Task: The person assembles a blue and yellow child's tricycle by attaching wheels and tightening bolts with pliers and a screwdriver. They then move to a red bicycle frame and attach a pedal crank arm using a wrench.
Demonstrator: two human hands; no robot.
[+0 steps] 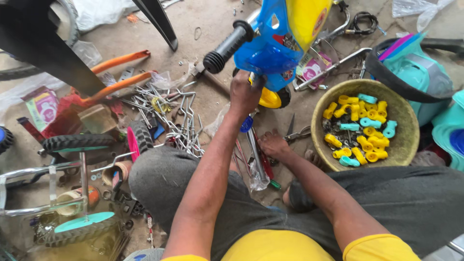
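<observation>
blue tricycle body (pixel 263 53), yellow and teal fittings (pixel 360 130)

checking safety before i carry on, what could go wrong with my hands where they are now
The left hand grips the blue and yellow plastic toy body, which could tip onto the bowl of yellow and teal plastic fittings. The right hand reaches among loose tools beside the open metal scissors, so it might get nicked. The bent metal rods lie close to the knee.
</observation>
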